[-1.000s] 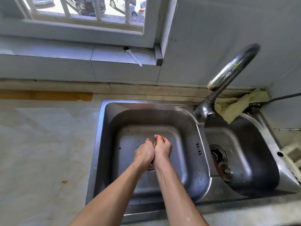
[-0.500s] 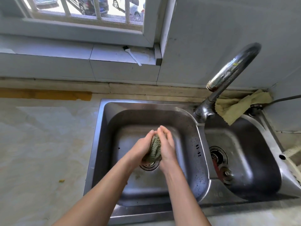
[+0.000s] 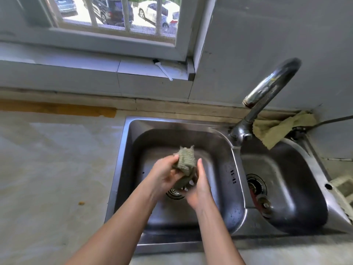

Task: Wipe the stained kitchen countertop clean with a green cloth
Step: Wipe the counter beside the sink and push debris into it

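A bunched green cloth is held over the left basin of the steel sink. My left hand grips its left side with curled fingers. My right hand lies against the cloth's right and lower side, fingers fairly straight and blurred by motion. The pale countertop stretches to the left, with yellowish stains and a small brown speck near the sink's edge.
A curved faucet rises between the two basins. A yellow-green rag lies behind the right basin. A white brush rests on the window ledge. A white rack corner shows at far right.
Both hands were pressed tight around the hidden cloth low in the basin. They have risen and parted, and the cloth now sticks out above my fingers.
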Demonstrator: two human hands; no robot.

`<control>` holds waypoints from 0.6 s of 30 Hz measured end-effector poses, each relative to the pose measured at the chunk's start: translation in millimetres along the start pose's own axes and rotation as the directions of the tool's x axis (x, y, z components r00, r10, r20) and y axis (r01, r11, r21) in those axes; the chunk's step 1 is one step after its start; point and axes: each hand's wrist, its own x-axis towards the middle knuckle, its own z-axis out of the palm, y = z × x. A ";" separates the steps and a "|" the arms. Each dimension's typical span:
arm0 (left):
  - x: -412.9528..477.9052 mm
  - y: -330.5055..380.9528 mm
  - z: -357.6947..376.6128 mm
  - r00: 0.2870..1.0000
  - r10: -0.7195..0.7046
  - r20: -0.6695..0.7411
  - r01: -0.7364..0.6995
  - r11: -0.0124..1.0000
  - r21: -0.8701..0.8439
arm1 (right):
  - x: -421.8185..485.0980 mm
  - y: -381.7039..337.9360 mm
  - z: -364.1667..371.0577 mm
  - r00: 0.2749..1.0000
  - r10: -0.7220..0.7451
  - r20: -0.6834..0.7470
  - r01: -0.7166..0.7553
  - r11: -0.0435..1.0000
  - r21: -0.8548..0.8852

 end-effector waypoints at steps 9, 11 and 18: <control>-33.9 -11.0 -4.8 0.987 0.156 0.046 -0.162 0.921 0.353 | 6.9 23.0 29.8 0.848 -0.483 -0.219 0.339 0.812 -0.475; -39.5 0.7 -14.6 0.941 0.330 0.080 -0.311 0.742 0.594 | -8.6 23.7 41.5 0.834 -0.529 -0.156 0.391 0.767 -0.509; -75.9 59.3 -56.0 0.932 0.301 0.202 -0.361 0.831 0.423 | -69.8 34.7 100.3 0.951 -0.259 0.167 0.249 0.965 0.078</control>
